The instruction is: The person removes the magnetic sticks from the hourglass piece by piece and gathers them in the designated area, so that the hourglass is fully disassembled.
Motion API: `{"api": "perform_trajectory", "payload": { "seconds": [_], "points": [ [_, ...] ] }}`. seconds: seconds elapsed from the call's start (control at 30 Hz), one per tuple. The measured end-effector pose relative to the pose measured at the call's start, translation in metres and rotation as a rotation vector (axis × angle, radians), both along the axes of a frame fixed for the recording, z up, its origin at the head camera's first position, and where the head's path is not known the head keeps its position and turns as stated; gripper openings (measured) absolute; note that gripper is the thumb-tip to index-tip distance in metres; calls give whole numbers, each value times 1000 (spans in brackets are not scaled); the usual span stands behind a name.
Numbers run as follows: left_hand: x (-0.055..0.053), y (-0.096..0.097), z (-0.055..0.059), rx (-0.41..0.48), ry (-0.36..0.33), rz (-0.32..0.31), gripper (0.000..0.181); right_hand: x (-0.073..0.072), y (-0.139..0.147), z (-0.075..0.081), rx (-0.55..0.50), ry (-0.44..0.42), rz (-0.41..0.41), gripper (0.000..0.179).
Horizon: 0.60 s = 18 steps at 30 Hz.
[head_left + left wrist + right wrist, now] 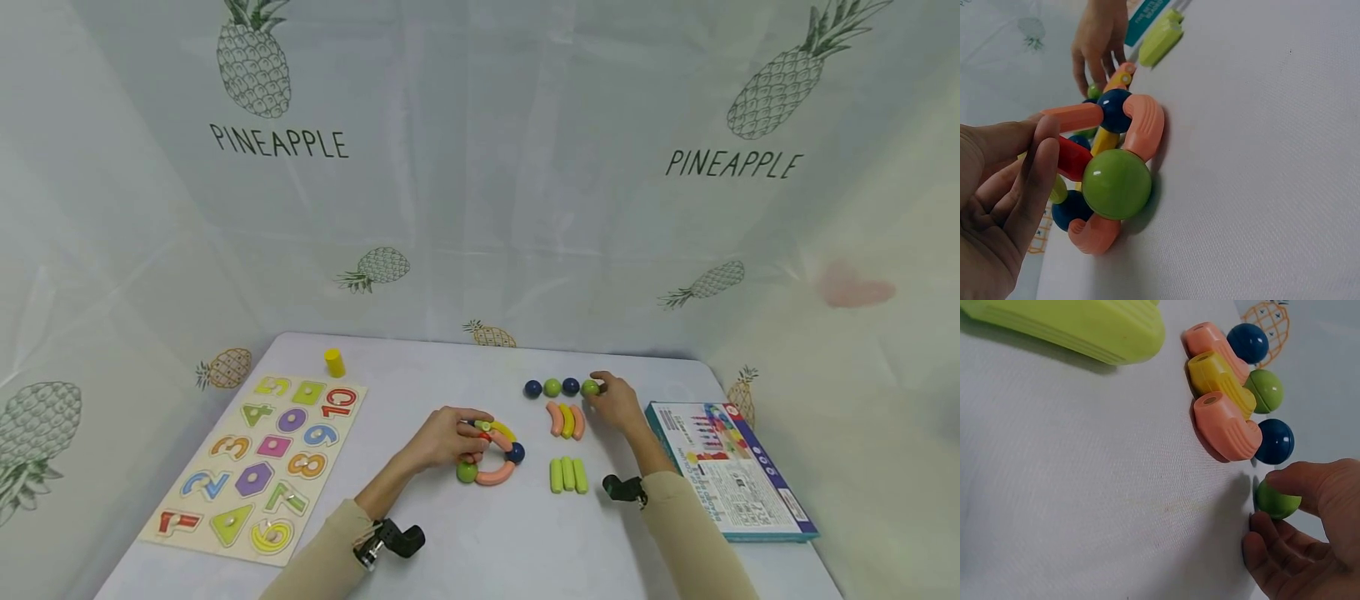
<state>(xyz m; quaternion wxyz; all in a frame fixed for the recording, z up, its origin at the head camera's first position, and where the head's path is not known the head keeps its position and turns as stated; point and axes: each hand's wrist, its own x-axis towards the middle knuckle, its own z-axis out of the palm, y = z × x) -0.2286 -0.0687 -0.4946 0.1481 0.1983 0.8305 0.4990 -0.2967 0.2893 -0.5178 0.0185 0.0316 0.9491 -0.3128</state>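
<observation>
My left hand (446, 437) pinches the top of a magnetic stick-and-ball structure. In the left wrist view, a red stick (1074, 159) and a pink stick (1075, 117) run from the fingers to a large green ball (1116, 184) and a dark blue ball (1114, 110). Curved pink sticks (495, 475) and a yellow one (503, 431) form its base on the table. At the right end of a row of balls, my right hand (618, 404) grips a green ball (1277, 499) between thumb and fingers. Part of that ball is hidden by the thumb.
Left of that row are two dark blue balls (532, 389) and another green ball (552, 387). Curved sticks (566, 421) and light green sticks (568, 475) lie nearer. A number puzzle board (255, 467), yellow cylinder (334, 362) and flat box (731, 471) flank the work.
</observation>
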Motion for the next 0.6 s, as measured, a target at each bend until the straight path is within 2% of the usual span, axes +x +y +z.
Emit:
{"api": "perform_trajectory", "payload": {
  "seconds": [0.4,0.6],
  "points": [
    [0,0,0,-2,-1,7,41,3,-1,3,-12,-17,-16,57],
    [-1,-1,-2,3,2,4,41,5,0,5,-15,33,-42,58]
  ]
}}
